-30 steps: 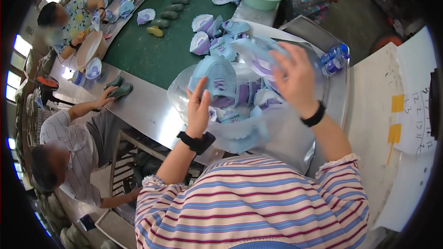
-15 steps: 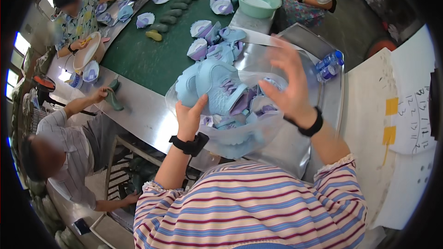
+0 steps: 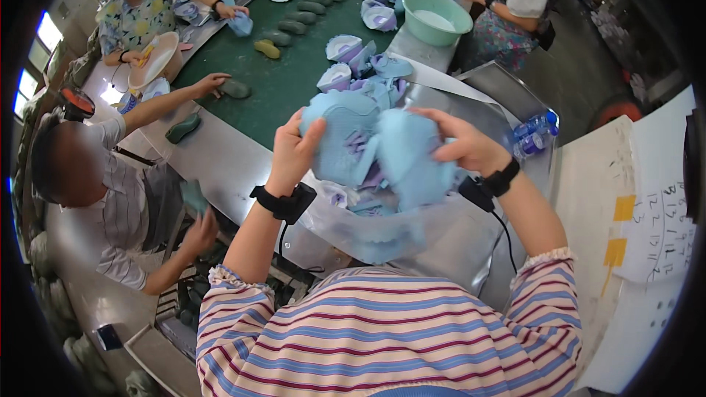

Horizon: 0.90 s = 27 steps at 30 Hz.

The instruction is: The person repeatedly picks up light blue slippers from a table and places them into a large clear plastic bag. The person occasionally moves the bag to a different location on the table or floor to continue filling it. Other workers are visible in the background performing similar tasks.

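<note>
My left hand point(image 3: 296, 148) grips a light blue shoe upper point(image 3: 340, 136) with purple lacing at its edge, thumb on the near side. In my right hand point(image 3: 469, 144) is another light blue shoe upper point(image 3: 413, 156), slightly smeared by motion, its fingers and thumb closed on the upper's right edge. The two uppers are side by side, touching or overlapping. Below them a clear plastic bag point(image 3: 316, 224) holds more blue and purple uppers point(image 3: 375, 206), partly hidden. Just beyond my hands, several uppers point(image 3: 382, 82) lie heaped.
A green belt point(image 3: 220, 62) carries dark green shoe lasts point(image 3: 293, 27) and uppers. A mint basin point(image 3: 423, 31) stands at the far right. Bottles point(image 3: 531, 140) lie right of the bag. A co-worker's hand point(image 3: 213, 84) touches a last on the belt; two other people work beyond.
My right hand, open in the air before, is now closed on an upper. My left hand has risen slightly, still holding an upper. The co-worker at left has moved a last onto the belt.
</note>
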Motion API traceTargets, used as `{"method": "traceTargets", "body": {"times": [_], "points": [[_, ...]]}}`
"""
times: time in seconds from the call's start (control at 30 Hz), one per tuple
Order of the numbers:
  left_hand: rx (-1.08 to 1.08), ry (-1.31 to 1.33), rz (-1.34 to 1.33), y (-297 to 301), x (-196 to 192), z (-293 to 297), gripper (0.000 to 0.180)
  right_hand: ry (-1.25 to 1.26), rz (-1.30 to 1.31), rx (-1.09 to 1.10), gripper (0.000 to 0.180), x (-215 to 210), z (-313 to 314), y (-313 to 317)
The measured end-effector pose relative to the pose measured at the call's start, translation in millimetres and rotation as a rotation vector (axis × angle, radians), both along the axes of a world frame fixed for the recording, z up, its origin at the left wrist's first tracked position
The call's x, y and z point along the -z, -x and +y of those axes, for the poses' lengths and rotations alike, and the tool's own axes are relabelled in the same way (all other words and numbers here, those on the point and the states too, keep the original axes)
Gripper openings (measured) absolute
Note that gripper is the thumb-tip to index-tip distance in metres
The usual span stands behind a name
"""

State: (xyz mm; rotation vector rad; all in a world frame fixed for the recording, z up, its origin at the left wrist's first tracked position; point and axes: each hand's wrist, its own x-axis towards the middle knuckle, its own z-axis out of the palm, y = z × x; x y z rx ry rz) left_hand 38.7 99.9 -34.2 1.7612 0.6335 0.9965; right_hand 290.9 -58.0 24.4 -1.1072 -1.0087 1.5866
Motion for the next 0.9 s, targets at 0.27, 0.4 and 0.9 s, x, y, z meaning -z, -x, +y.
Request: {"method": "traceTargets", "body": {"times": [0.27,0.4,0.9], "points": [[-0.137,0.173,-0.270,-26.3,-1.2,-6.2,0.030,-0.124,-0.202,0.281,0.061,13.5,33.5,38.7],[-0.164,0.370,-0.463,-23.1,8.0,0.1,0.035,-0.026,-0.115,0.326,0.060,22.5,30.9,35.7],[0.259,0.652,-0.181,-28.8,18.2,17.0,0.057,0.064,-0.171,0.028,0.066,40.0,90.1,13.6]]}}
